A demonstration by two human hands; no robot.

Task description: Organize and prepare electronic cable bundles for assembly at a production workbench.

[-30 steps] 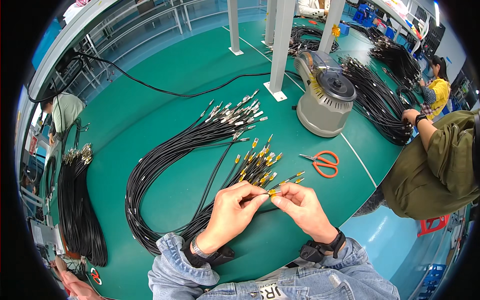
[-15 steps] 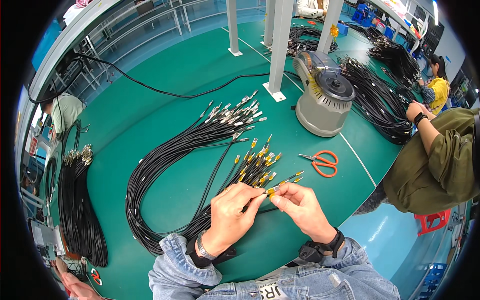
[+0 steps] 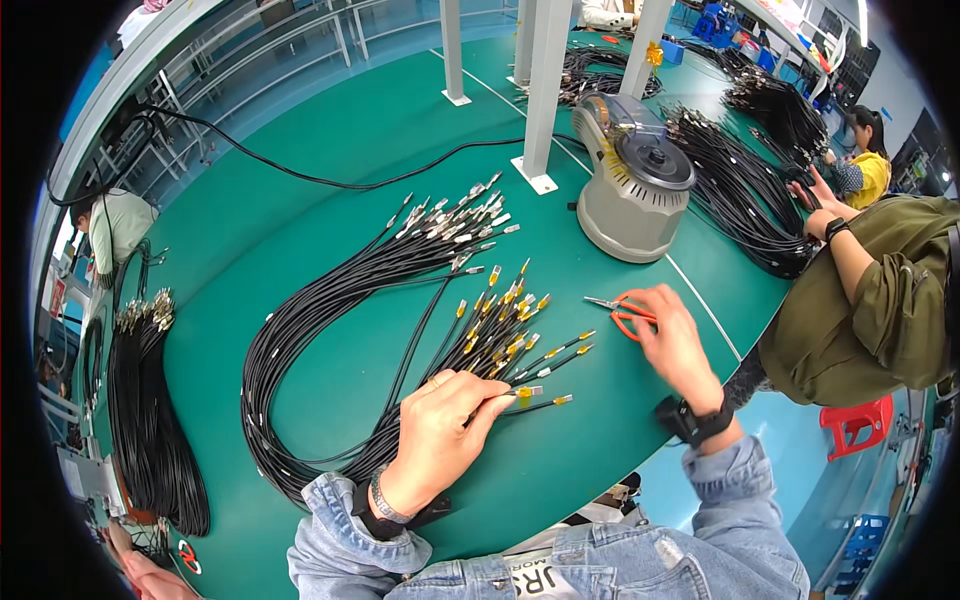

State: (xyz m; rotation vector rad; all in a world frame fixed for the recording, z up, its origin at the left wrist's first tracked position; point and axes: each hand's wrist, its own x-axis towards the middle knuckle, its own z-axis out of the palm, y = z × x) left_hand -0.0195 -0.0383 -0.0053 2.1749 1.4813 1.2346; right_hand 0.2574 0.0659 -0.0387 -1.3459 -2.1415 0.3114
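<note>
We find the left hand pinching a cable near its yellow-taped end, over the near edge of the tabletop. The right hand is at the scissors, toward the right edge; we cannot tell whether its grip is firm. A slack pinch could drop the cable; careless blades could nick the bundle.

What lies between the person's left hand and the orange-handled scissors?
In the head view, a few yellow-banded cable ends lie between the left hand and the scissors, with green tabletop showing around them.
</note>
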